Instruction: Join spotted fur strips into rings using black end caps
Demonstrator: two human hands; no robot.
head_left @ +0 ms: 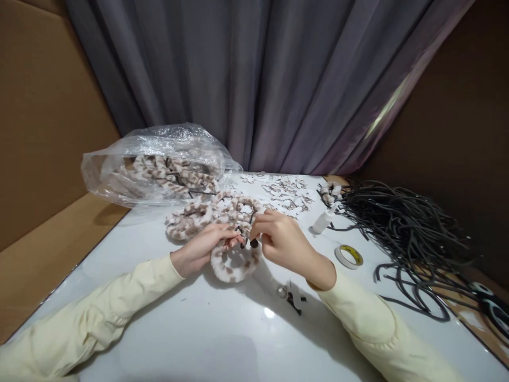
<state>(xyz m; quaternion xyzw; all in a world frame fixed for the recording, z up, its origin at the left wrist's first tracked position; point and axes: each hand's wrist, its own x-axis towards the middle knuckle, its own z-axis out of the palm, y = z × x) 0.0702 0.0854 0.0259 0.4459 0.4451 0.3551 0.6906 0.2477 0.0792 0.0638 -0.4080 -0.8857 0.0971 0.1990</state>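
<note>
A fluffy white ring with brown spots [228, 272] is held just above the white table [191, 334], in the middle of the view. My left hand [204, 246] is closed on its upper edge, thumb and fingers pinched together. Between my hands, small black cord ends [242, 241] stick out at the top of the ring. My right hand [284, 239] is closed in a pinch beside them. Its fingertips are turned away, so what they grip is hidden. More spotted fluffy rings [186, 218] lie just behind my hands.
A clear plastic bag [159, 140] with more fluffy pieces stands back left. Paper-like scraps [286, 191] are scattered behind. On the right are a white bottle [322, 220], a tape roll [360, 258], a heap of black cords [397, 223] and scissors [495, 313]. A small metal tool [293, 297] lies in front.
</note>
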